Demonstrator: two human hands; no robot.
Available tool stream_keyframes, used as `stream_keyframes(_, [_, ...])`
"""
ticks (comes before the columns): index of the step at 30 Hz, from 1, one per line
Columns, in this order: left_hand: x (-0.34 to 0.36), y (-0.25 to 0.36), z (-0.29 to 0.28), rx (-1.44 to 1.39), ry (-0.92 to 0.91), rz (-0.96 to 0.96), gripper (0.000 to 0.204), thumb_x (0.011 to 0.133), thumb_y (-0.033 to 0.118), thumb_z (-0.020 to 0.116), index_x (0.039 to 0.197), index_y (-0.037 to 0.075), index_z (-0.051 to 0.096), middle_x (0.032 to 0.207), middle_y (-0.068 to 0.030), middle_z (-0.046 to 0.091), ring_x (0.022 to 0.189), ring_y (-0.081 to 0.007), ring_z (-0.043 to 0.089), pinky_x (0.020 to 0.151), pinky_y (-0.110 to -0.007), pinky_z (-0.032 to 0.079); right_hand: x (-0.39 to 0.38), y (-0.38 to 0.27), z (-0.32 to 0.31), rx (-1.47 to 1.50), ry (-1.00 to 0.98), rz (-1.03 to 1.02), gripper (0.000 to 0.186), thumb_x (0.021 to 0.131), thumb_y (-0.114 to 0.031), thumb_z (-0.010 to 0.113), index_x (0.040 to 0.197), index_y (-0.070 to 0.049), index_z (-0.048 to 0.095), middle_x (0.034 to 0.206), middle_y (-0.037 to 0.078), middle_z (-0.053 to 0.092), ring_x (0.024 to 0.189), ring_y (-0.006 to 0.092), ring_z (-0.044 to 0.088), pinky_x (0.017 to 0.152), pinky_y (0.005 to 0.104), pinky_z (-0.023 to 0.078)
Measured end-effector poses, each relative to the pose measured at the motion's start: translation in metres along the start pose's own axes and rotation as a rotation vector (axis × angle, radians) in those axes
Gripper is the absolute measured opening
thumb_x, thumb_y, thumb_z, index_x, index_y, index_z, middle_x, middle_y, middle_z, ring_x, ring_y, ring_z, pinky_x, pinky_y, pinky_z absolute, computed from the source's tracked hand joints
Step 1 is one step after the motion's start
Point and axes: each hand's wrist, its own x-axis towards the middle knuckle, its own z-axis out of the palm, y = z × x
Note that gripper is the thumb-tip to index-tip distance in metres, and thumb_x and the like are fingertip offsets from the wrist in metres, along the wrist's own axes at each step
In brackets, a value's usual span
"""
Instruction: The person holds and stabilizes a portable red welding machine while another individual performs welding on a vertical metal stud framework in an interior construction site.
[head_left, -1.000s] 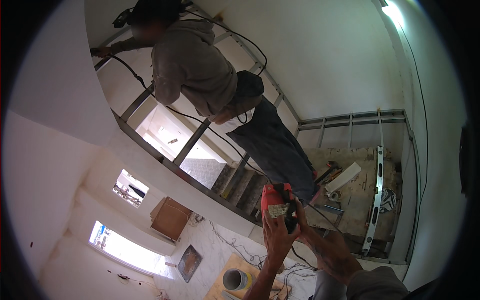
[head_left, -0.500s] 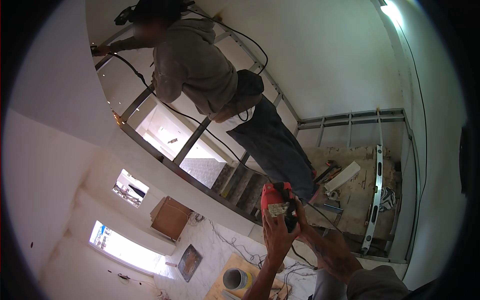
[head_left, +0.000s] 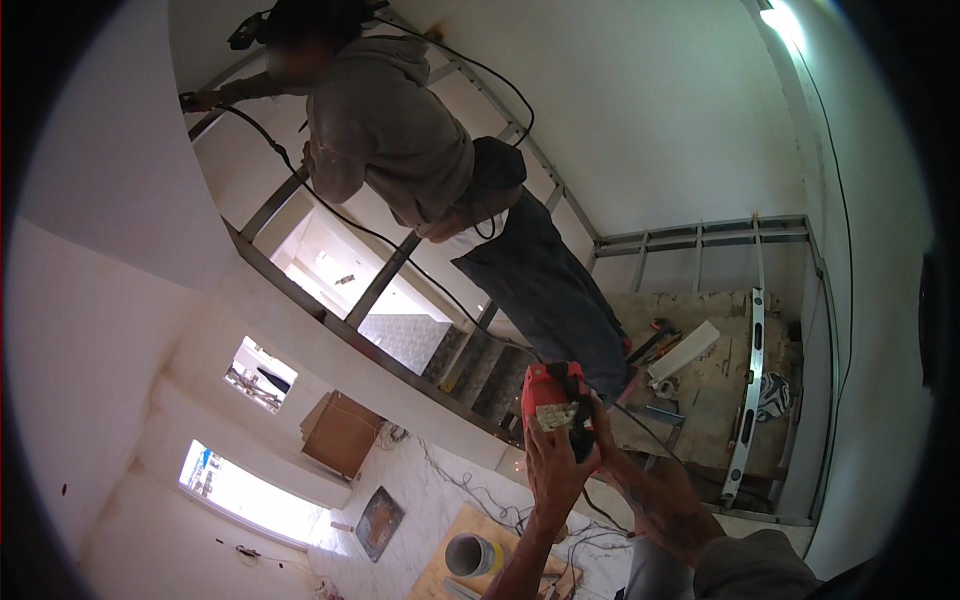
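Note:
Both my hands hold a red and black boxy device (head_left: 543,388) with a worn pale patch on its face. Its exact kind does not show. My left hand (head_left: 556,462) supports it from below, fingers up against its near face. Around its right side closes my right hand (head_left: 608,452), with part of the fingers hidden behind it. Just beyond the device stand the dark trouser legs of a co-worker (head_left: 400,150). That person leans to the left, an arm stretched to a dark tool at the end of a black cable (head_left: 370,228).
A metal frame (head_left: 375,285) runs along the ledge. At right, a long spirit level (head_left: 748,400) lies on a rough platform (head_left: 715,365), near hand tools and a white strip (head_left: 684,355). Below are a bucket (head_left: 470,556), a wooden board (head_left: 430,580), loose cords and a cardboard box (head_left: 342,435).
Bright sparks at the left end of the frame, below the co-worker's outstretched hand, have gone. A few small glints show low beside the device. My hands and the device stay nearly still.

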Motion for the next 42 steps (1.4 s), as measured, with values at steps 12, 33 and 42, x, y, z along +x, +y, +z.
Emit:
stream_keyframes(12, [0.003,0.005,-0.002,-0.015,-0.021,-0.027,0.068,0.074,0.033,0.080,0.127,0.002,0.051,0.144,-0.0372,0.030,0.131,-0.0511,0.038,0.102,-0.054,0.042,-0.004,-0.008,0.008,-0.014,0.000,-0.003,0.073,0.098,-0.065,0.031,0.131,-0.004,0.054,0.116,0.016,0.067,0.097,0.0275,0.070,0.091,0.0398,0.057])
stream_keyframes(33, [0.010,-0.005,0.009,-0.091,0.000,-0.006,0.060,0.073,0.038,0.078,0.114,0.000,0.055,0.144,-0.0362,0.028,0.133,-0.0536,0.034,0.104,-0.059,0.037,-0.004,-0.016,0.022,-0.050,-0.013,0.064,0.086,0.094,-0.073,0.026,0.137,-0.002,0.050,0.124,0.019,0.063,0.105,0.0329,0.067,0.095,0.0429,0.055])
stream_keyframes(42, [0.010,-0.004,0.003,-0.033,-0.011,-0.017,0.066,0.076,0.036,0.077,0.127,0.003,0.051,0.145,-0.0365,0.029,0.132,-0.0516,0.038,0.102,-0.056,0.041,-0.001,-0.016,0.031,-0.219,0.191,0.026,0.081,0.095,-0.070,0.028,0.132,-0.002,0.052,0.116,0.019,0.066,0.099,0.0323,0.069,0.089,0.0430,0.058])
